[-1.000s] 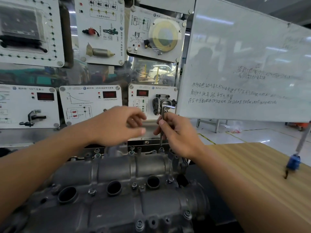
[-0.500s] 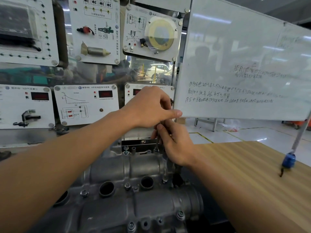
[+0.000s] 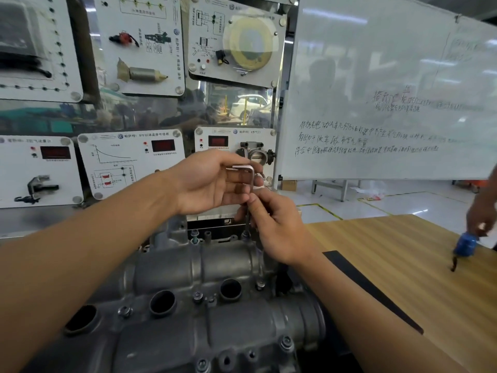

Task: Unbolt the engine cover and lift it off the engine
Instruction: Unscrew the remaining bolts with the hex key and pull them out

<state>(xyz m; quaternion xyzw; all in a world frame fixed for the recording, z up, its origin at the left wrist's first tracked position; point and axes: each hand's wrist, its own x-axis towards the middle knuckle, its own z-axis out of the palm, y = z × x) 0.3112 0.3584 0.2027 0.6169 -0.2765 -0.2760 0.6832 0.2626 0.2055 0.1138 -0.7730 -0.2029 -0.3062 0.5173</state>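
Left hand [image 3: 212,181] gripping short arm of hex key [image 3: 252,180], fingers curling round it, hovering above rear edge of engine cover [image 3: 188,267]. Right hand [image 3: 277,230] pinching key's upright long shaft just below, thumb and fingertips closing on it. Key tip standing at bolt [image 3: 245,234] on cover's rear right edge; seating partly hidden. Cover lying on engine, below both hands and nearer camera. Another person's hand [image 3: 481,219] reaching blue object [image 3: 464,244] on wooden table [image 3: 390,265], far right.
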